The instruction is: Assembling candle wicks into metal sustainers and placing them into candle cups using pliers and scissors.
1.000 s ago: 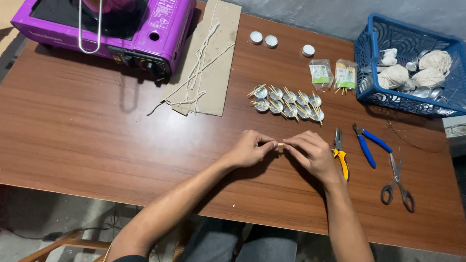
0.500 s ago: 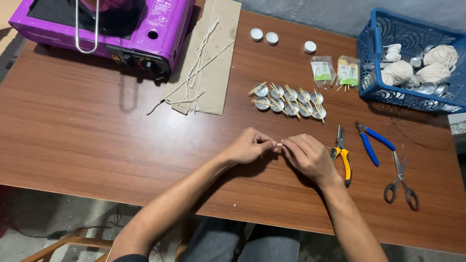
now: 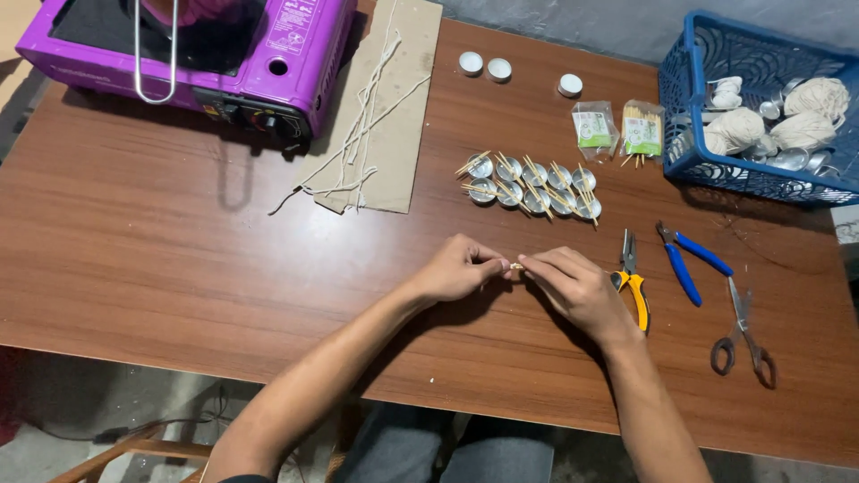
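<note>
Stove (image 3: pixel 206 54) far left, basket (image 3: pixel 689 156) far right; cups (image 3: pixel 532 186) betw., pliers (image 3: pixel 633 279) right of hands (image 3: pixel 519 277).

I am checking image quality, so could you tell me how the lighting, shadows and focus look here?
Head view: even, soft light; faint sheen on the brown wooden table; soft shadows under the left hand and right hand; the tiny piece they pinch is too small to resolve.

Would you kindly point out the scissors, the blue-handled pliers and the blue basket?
scissors (image 3: pixel 741 324), head view, at the pivot.
blue-handled pliers (image 3: pixel 684 268), head view, on a handle.
blue basket (image 3: pixel 684 116), head view, on its left wall.
</note>
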